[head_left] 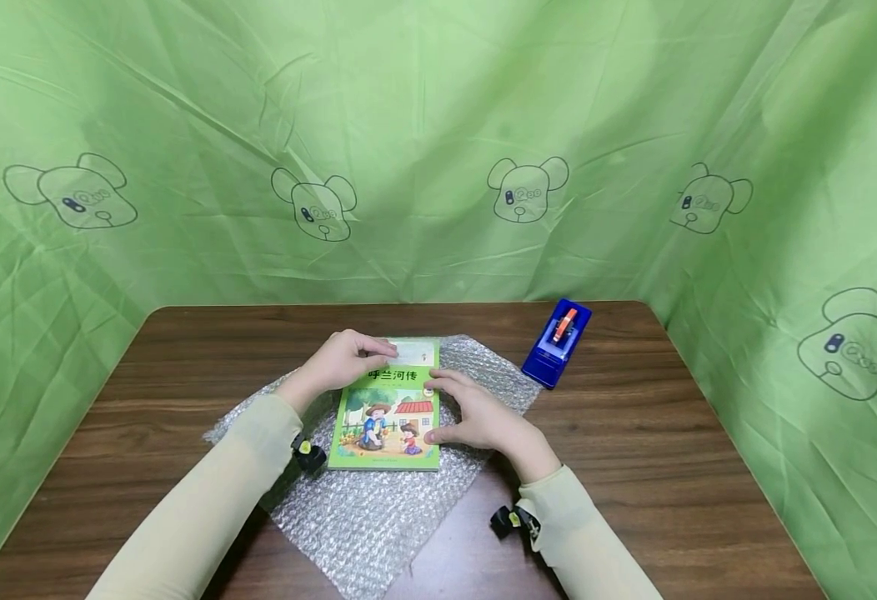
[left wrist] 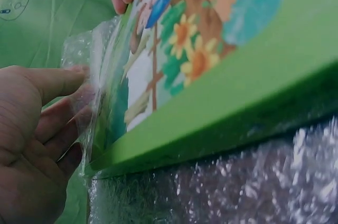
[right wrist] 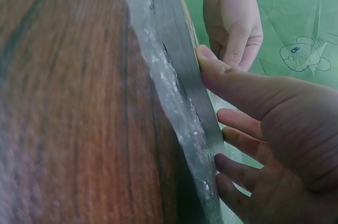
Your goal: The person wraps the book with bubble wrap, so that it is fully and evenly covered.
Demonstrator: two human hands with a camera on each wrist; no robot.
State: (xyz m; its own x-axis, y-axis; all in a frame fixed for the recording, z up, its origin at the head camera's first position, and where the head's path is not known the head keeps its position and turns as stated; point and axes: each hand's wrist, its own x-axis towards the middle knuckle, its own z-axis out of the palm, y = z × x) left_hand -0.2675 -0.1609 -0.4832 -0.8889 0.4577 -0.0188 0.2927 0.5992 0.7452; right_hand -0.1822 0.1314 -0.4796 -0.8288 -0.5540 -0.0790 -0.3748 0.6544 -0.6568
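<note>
A green picture-covered book lies face up on a sheet of bubble wrap. At the book's top edge, my left hand pinches a flap of the wrap folded over the cover; in the left wrist view that clear flap sits between thumb and fingers. My right hand rests against the book's right side with thumb and fingers spread apart. In the right wrist view, its fingertips touch the grey page edge, above the wrap's border.
Toward the back right of the brown wooden table lies a blue case with an orange-handled item on it. One wrap corner reaches close to the case. Green curtains with mouse drawings enclose the table's back and sides.
</note>
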